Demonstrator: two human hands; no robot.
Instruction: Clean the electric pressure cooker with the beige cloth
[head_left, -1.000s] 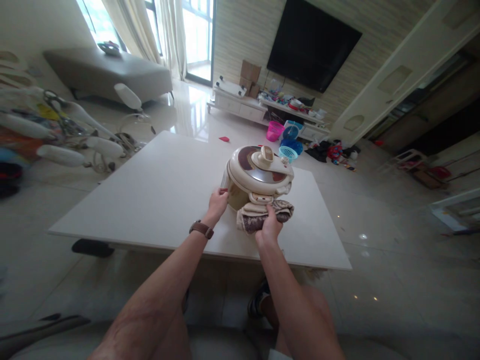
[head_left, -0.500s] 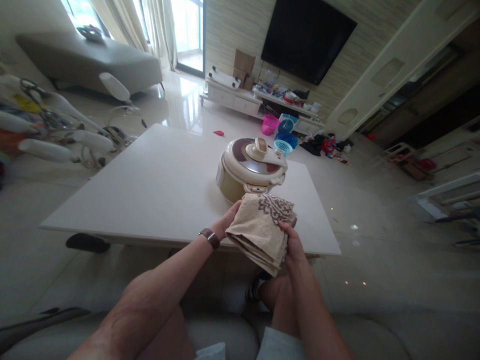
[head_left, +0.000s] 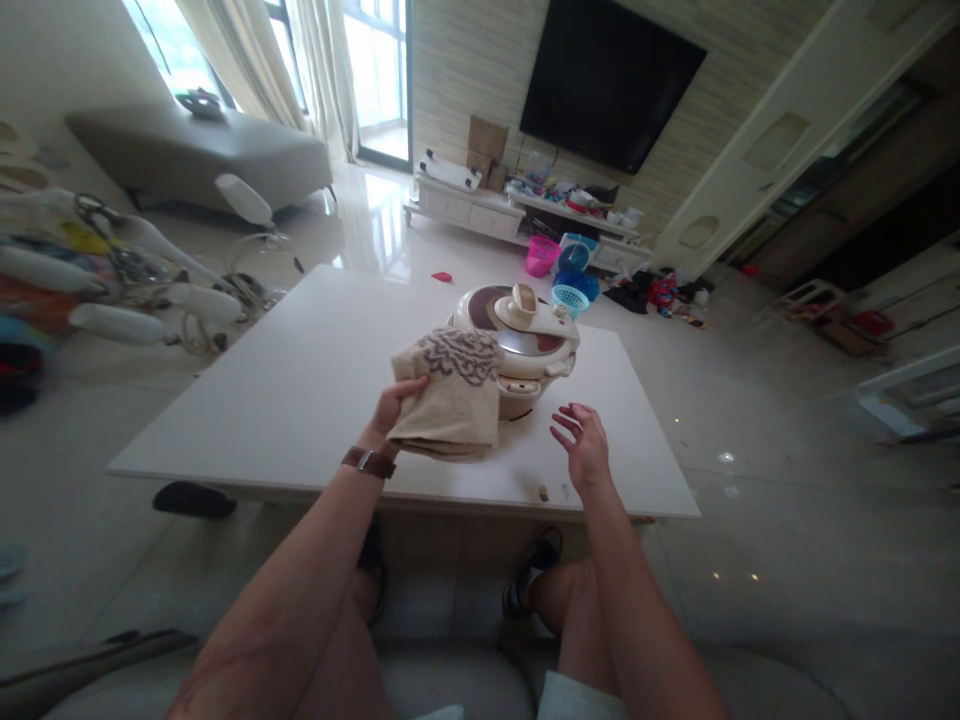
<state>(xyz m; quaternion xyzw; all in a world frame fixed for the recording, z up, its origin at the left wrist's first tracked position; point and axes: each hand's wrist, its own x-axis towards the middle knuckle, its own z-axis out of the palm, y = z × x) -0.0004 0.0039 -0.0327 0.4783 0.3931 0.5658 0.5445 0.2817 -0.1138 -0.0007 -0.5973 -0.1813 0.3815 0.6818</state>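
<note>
Left hand (head_left: 395,405), arm stretched forward, grips a folded cloth (head_left: 450,395); right hand (head_left: 587,450), raised, fingers spread, holds nothing.

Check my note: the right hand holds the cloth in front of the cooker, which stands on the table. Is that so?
Wrong hand: the head view shows the left hand holding the cloth in front of the cooker, which stands on the table.
</note>
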